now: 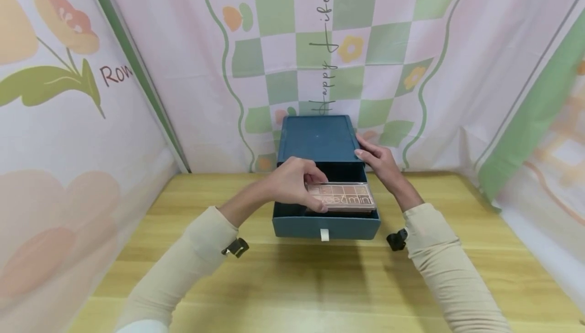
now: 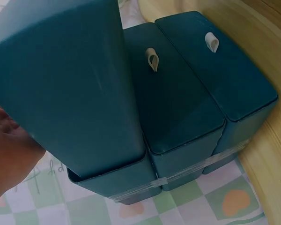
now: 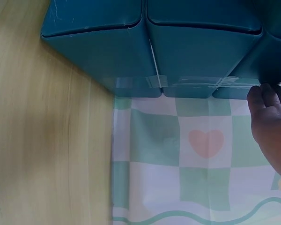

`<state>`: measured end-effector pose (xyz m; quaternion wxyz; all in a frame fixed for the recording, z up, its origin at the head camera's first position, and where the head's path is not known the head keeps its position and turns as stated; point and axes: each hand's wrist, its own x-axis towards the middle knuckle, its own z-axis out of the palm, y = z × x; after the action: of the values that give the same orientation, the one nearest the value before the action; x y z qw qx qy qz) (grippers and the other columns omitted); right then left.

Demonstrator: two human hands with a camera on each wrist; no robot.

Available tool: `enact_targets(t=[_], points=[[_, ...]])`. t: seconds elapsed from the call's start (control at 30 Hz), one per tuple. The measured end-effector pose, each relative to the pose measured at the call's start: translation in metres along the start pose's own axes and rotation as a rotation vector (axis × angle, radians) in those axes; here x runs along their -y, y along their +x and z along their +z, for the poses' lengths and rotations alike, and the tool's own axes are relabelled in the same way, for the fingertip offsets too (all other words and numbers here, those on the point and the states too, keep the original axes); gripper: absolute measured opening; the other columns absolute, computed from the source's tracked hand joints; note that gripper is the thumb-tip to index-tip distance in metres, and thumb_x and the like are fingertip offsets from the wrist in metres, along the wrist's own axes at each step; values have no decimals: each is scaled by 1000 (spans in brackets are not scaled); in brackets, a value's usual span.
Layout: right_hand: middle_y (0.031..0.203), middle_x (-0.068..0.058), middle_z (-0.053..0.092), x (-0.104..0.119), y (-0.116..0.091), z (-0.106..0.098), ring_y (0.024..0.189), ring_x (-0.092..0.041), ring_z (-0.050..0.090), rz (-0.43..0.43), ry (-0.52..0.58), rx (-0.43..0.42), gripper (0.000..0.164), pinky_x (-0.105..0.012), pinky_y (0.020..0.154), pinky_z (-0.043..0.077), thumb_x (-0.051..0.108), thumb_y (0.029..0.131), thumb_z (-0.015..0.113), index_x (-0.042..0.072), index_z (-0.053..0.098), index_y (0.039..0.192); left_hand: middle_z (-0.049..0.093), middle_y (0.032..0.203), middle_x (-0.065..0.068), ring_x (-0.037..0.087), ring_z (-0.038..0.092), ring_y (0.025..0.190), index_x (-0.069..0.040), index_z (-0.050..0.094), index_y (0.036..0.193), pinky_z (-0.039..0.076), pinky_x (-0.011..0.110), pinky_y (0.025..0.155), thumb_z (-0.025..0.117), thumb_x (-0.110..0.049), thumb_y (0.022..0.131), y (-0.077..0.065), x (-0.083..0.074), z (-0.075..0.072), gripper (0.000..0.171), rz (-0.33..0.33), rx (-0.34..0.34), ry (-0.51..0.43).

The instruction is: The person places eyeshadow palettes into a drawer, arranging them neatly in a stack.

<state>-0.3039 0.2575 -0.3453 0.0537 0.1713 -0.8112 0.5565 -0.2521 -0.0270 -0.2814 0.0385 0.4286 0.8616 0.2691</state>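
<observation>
In the head view, my left hand (image 1: 294, 183) pinches one end of an eyeshadow palette (image 1: 345, 200) with a clear lid and pale lettering. The palette lies level within the outline of a pulled-out drawer (image 1: 299, 227), the top one of a dark blue drawer unit (image 1: 315, 140). My right hand (image 1: 379, 160) holds the unit at its upper right edge, fingers along the side. From the left wrist, the left hand (image 2: 9, 145) shows only partly beside the drawer, whose wall hides the palette. The right wrist view has my right hand (image 3: 274, 119) against the unit's side.
Two closed drawers (image 2: 182, 103) with white loop pulls sit below the open one, and clear tape (image 3: 187, 80) runs along the unit's back edge. The unit stands on a wooden table (image 1: 205, 282) against a checked curtain (image 1: 274, 13). Each sleeve bears a small black wrist mount (image 1: 236, 247).
</observation>
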Motion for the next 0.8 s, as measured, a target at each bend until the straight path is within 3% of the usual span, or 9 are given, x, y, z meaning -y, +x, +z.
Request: enact_targets(t=[0.53, 0.8], points=[[170, -9, 22, -1, 0, 1, 156, -31, 24, -10, 11, 4, 60, 0, 98, 36, 29, 107, 49, 11, 28, 160, 71, 105, 2, 12, 58, 88, -10, 75, 116, 49, 17, 74, 88, -38, 74, 0, 1, 7, 52, -44, 49, -2], [170, -11, 21, -1, 1, 2, 156, -32, 22, -25, 33, 8, 60, 1, 98, 36, 29, 107, 49, 10, 27, 159, 69, 103, 1, 11, 55, 87, -11, 74, 119, 45, 17, 73, 88, -37, 76, -2, 1, 8, 52, -18, 42, 55]])
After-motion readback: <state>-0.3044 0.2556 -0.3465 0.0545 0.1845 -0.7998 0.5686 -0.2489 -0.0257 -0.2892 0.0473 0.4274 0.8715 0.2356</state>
